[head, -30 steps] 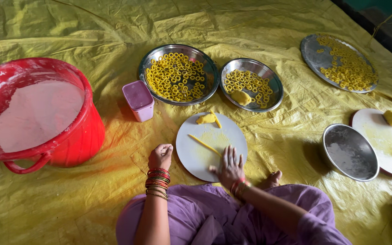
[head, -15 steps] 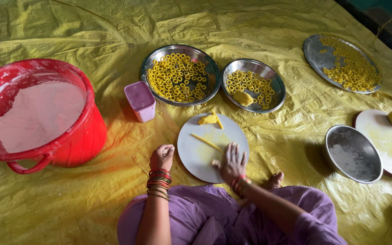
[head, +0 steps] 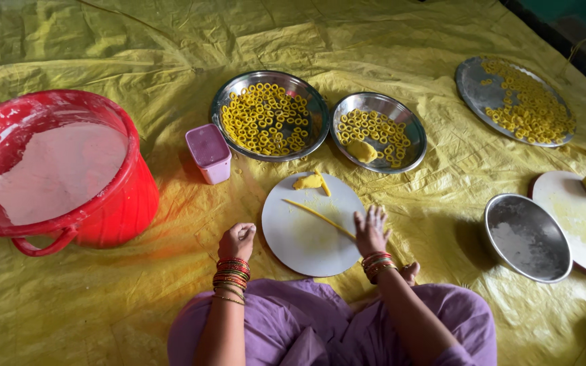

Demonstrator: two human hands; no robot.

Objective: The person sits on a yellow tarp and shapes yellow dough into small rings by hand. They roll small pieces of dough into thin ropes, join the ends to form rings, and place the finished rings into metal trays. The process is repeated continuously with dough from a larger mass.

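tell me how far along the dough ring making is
Done: three steel plates hold yellow rings. In hand: the right hand rolls a thin dough rope on the white board. Left: a dough lump on that board, unshaped.

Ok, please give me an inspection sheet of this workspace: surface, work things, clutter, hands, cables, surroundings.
Surface: yellow plastic sheet, wrinkled, covers the floor.
Work things: white round board with a thin dough strand and a dough lump; two steel bowls of yellow rings.
Clutter: red tub of white flour, small pink box, empty steel bowl, steel plate of rings, second white board with dough.
Hands: right hand flat on the strand's end; left hand closed, beside the board, holds nothing visible.
Cables: nothing seen.
Surroundings: dark floor edge at top right.
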